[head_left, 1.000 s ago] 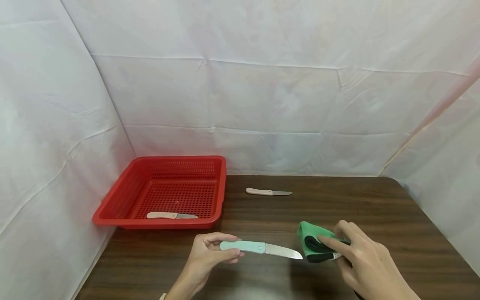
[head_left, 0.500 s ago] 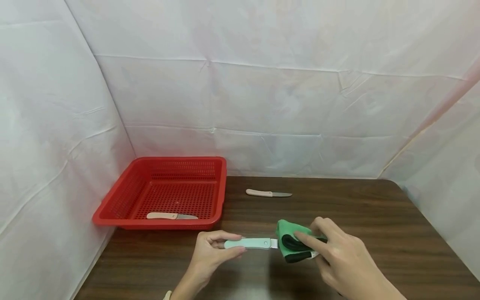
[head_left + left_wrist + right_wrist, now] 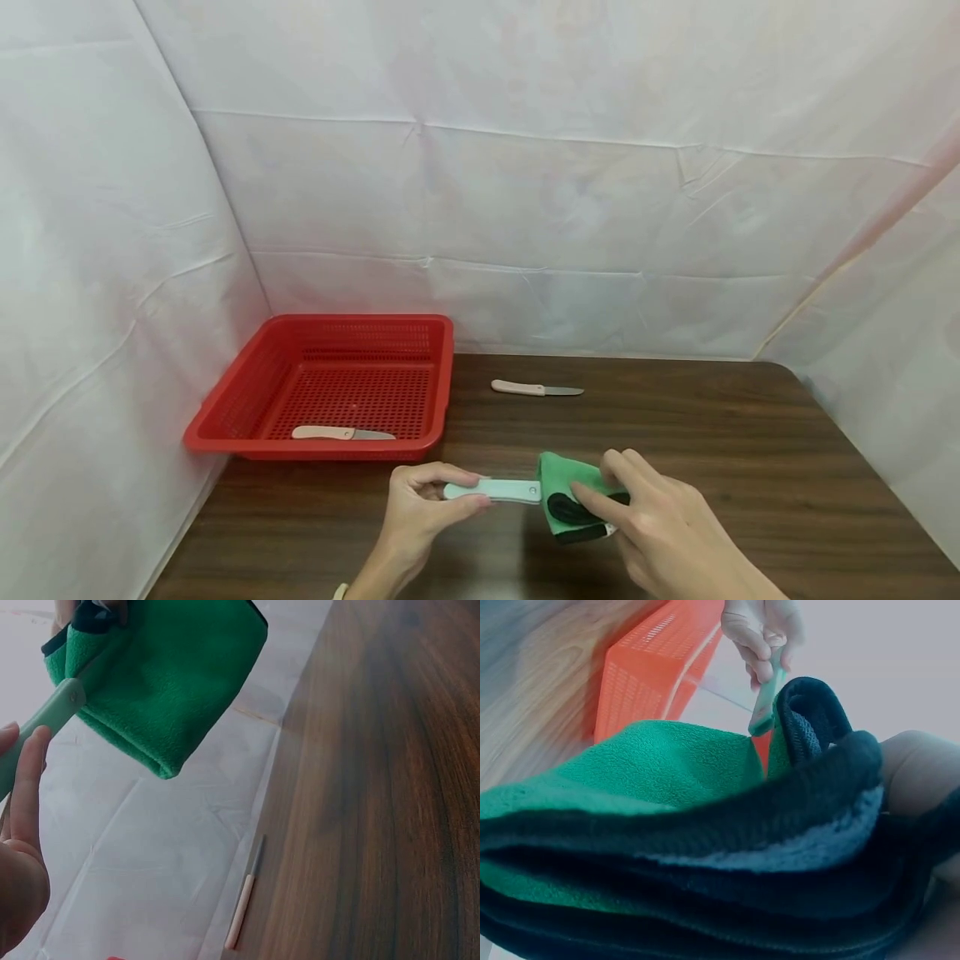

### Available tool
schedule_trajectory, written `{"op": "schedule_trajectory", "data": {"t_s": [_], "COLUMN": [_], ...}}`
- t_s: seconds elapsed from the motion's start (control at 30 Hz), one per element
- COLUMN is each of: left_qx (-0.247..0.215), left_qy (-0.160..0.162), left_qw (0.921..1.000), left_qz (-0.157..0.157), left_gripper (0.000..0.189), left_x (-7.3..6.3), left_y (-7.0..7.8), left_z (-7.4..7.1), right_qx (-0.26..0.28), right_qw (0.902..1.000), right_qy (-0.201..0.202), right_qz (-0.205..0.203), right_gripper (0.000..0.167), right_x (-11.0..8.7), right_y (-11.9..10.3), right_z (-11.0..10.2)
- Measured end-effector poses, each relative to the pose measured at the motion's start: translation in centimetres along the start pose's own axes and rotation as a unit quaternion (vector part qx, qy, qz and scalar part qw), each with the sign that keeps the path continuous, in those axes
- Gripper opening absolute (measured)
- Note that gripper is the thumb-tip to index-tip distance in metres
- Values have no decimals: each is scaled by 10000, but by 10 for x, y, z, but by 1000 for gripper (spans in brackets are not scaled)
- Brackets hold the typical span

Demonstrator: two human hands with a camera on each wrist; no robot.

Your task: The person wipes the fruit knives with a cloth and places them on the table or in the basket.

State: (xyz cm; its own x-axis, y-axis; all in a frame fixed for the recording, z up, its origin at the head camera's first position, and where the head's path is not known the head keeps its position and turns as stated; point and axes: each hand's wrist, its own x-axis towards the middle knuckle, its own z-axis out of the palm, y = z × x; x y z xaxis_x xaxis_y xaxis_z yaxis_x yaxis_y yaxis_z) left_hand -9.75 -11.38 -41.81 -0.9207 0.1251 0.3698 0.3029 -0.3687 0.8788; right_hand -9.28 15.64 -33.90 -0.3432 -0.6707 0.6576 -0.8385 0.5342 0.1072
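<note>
A folding knife with a mint-green handle [image 3: 506,491] is pinched by my left hand [image 3: 416,508] between thumb and fingers, above the table. My right hand [image 3: 660,521] grips a folded green cloth [image 3: 562,479] with dark edging. The cloth is wrapped about the knife's blade, which is hidden in the head view. In the left wrist view the cloth [image 3: 172,675] meets the pivot end of the green handle [image 3: 56,709]. The right wrist view has the cloth [image 3: 667,761] close up, with the left hand [image 3: 761,634] on the handle behind it.
A red plastic basket [image 3: 431,450] stands at the left, with a pale-pink-handled knife [image 3: 324,432] lying in it. Another pale pink knife [image 3: 519,388] lies on the dark wooden table [image 3: 697,417] towards the back. White sheeting [image 3: 525,192] encloses the back and sides.
The right hand has moved left with the cloth, which has come over the blade up to the handle. The left hand keeps its hold with only slight movement.
</note>
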Motion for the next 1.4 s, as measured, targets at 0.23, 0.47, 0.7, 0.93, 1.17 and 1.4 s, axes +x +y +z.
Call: {"op": "schedule_trajectory", "data": {"t_s": [0.23,0.47,0.7,0.93,1.17,1.4], "left_qx": [-166,-390,21,336,514,514], "left_qy": [138,245,227,221,189,72], "left_qw": [9997,9988,9997,9991,9985,9984], "left_qz": [95,166,127,148,93,231], "left_gripper": [17,20,21,27,25,21], "left_x": [-1,-3,-2,-2,-1,1], "left_y": [1,1,5,9,9,7], "left_z": [-1,-3,-8,-14,-14,-10], "right_qx": [14,8,96,-53,3,36], "right_qw": [9993,9984,9988,9994,9982,9984], "right_qy": [-329,-482,-329,289,575,560], "right_qz": [193,308,354,164,138,79], "right_gripper": [56,57,55,53,54,53], "right_x": [-6,-14,-21,-17,-7,1], "right_y": [2,6,13,17,16,13], "right_z": [-5,-10,-15,-17,-20,-18]}}
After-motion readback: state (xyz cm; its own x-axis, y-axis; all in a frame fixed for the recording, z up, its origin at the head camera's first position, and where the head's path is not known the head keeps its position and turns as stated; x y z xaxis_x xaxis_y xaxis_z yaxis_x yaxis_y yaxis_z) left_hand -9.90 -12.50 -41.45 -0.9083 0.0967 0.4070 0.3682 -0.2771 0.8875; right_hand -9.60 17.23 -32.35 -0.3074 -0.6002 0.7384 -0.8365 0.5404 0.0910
